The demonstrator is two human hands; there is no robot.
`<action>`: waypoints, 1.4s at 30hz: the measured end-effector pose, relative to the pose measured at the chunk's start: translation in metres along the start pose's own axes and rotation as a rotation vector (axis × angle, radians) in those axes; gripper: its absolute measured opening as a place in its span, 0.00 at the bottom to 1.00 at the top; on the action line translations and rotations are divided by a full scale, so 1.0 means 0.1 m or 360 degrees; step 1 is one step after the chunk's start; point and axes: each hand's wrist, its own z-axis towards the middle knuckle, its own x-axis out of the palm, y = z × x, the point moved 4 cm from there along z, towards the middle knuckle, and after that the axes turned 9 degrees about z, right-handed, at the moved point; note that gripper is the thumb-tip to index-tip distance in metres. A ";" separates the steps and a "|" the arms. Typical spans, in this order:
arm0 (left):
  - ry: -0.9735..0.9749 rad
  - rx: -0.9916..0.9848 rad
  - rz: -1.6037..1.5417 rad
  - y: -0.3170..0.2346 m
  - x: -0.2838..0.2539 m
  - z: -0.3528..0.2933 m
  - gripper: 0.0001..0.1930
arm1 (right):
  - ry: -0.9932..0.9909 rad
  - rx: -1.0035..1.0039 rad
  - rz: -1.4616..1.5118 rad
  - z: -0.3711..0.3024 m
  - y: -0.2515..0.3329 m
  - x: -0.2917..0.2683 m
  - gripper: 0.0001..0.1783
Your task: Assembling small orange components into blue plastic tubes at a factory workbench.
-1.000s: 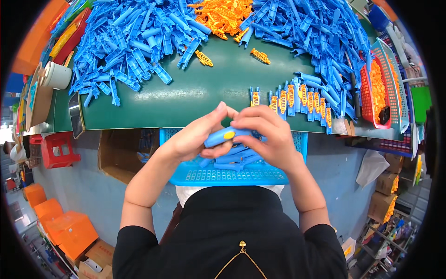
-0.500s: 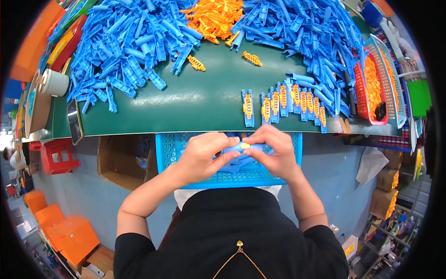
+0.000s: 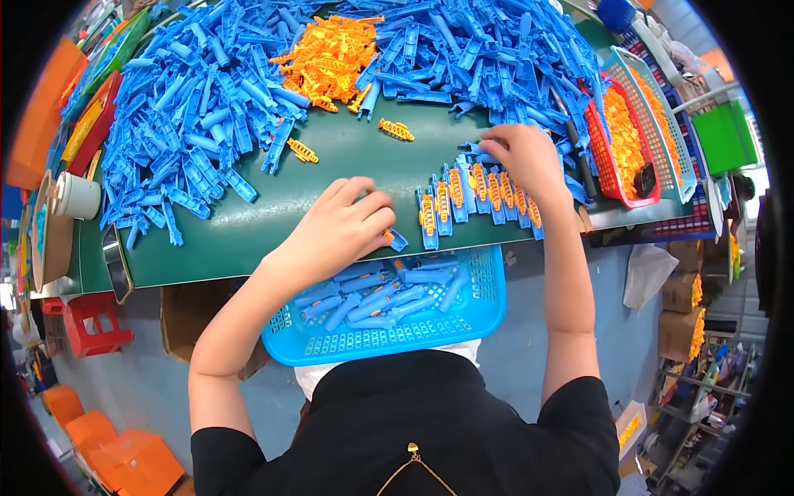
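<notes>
My left hand [image 3: 351,221] is at the table's front edge, fingers curled over a blue plastic shell with an orange insert [image 3: 397,240]; the hand hides most of this piece. Reaching further out on the right, my right hand [image 3: 524,159] has its thumb and fingers closed at a blue plastic shell [image 3: 473,152] behind the row. Between the hands stand several blue shells with orange toothed inserts [image 3: 442,198], side by side in a slanting row. Below the table edge, a blue basket [image 3: 372,355] contains several closed blue pieces [image 3: 397,302].
Large heaps of blue shells [image 3: 198,107] cover the back of the green table [image 3: 248,240], with an orange insert pile [image 3: 331,58] between them. Two loose orange inserts [image 3: 396,130] lie mid-table. A red basket [image 3: 599,153] of orange parts stands right; a phone [image 3: 116,260] rests at the left edge.
Both hands were together over the basket around a blue piece with a yellow-orange spot. They have separated: the left to the table edge, the right to the shells behind the row. The view has shifted.
</notes>
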 end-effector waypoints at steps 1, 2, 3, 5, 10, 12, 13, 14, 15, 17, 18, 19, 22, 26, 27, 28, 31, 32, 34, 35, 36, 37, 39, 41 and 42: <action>0.0160 -0.0084 -0.0090 0.02 0.01 -0.02 0.11 | 0.0003 -0.0006 0.0006 0.08 0.02 0.03 0.10; 0.0321 -0.0166 -0.0181 0.03 0.03 -0.05 0.12 | 0.0033 0.0008 -0.0124 0.16 0.06 0.07 0.11; 0.0325 -0.0172 -0.0181 0.03 0.03 -0.06 0.12 | 0.0064 0.0023 -0.0254 0.21 0.10 0.11 0.12; 0.0284 -0.0301 -0.0217 0.08 0.03 -0.11 0.12 | 0.0076 0.0045 -0.0244 0.27 0.18 0.20 0.13; 0.0040 -0.0919 -0.0591 0.21 0.02 -0.37 0.08 | 0.0053 -0.0036 -0.0151 0.14 0.32 0.16 0.11; -0.0186 -0.1103 -0.1373 0.22 0.07 -0.41 0.04 | 0.0049 -0.0027 -0.0213 0.09 0.25 0.08 0.09; -0.0203 -0.1203 -0.1681 0.19 0.11 -0.43 0.06 | 0.0041 -0.0063 -0.0146 0.09 0.21 0.10 0.08; -0.0213 -0.1213 -0.1678 0.21 0.08 -0.44 0.06 | 0.0025 -0.0095 -0.0088 0.11 0.17 0.13 0.07; -0.0129 -0.1240 -0.1916 0.21 0.05 -0.44 0.09 | 0.0027 -0.0105 -0.0087 0.14 0.16 0.17 0.07; -0.0042 -0.1253 -0.2238 0.19 0.01 -0.44 0.15 | -0.0002 -0.0110 0.0050 0.20 0.15 0.22 0.06; -0.0044 -0.1242 -0.2241 0.17 0.01 -0.44 0.15 | -0.0008 -0.0109 0.0041 0.22 0.17 0.25 0.06; -0.0162 -0.1312 -0.2373 0.17 0.02 -0.44 0.15 | -0.0054 -0.0197 0.0069 0.25 0.23 0.29 0.05; -0.0339 -0.1432 -0.2572 0.13 0.00 -0.49 0.17 | -0.0143 -0.0566 0.0244 0.25 0.60 0.46 0.04; -0.0559 -0.1529 -0.3040 0.17 0.03 -0.51 0.19 | 0.0005 -0.0875 0.0512 0.21 0.87 0.50 0.05; -0.0654 -0.1520 -0.3100 0.19 0.04 -0.53 0.19 | -0.0101 -0.0888 0.0611 0.19 0.90 0.46 0.05; -0.0750 -0.1510 -0.3159 0.22 0.05 -0.55 0.20 | -0.0101 -0.0899 0.0608 0.17 0.94 0.42 0.05; -0.0850 -0.1509 -0.3182 0.25 0.09 -0.58 0.19 | -0.0250 0.0166 -0.0031 0.21 0.82 0.38 0.21; -0.0898 -0.1502 -0.3208 0.27 0.10 -0.56 0.19 | -0.0255 0.0167 -0.0034 0.22 0.85 0.43 0.21; -0.0944 -0.1506 -0.3156 0.28 0.10 -0.56 0.18 | -0.0034 0.0072 -0.0310 0.23 0.98 0.59 0.25; -0.1000 -0.1516 -0.3101 0.28 0.10 -0.58 0.17 | 0.0005 0.0085 -0.0205 0.24 1.05 0.64 0.21; -0.1008 -0.1516 -0.3097 0.29 0.11 -0.58 0.17 | 0.0005 0.0078 -0.0203 0.23 1.06 0.65 0.21; -0.0995 -0.1536 -0.2939 0.30 0.11 -0.59 0.17 | 0.0045 0.0012 -0.0167 0.22 1.10 0.67 0.18; -0.1010 -0.1531 -0.2787 0.30 0.08 -0.62 0.18 | 0.0073 -0.0052 -0.0051 0.16 1.16 0.72 0.14; -0.1034 -0.1542 -0.2703 0.30 0.07 -0.63 0.17 | -0.0057 -0.0202 0.0050 0.05 1.20 0.74 0.14; -0.1048 -0.1538 -0.2626 0.30 0.06 -0.63 0.17 | -0.0196 -0.0343 0.0146 -0.01 1.23 0.71 0.15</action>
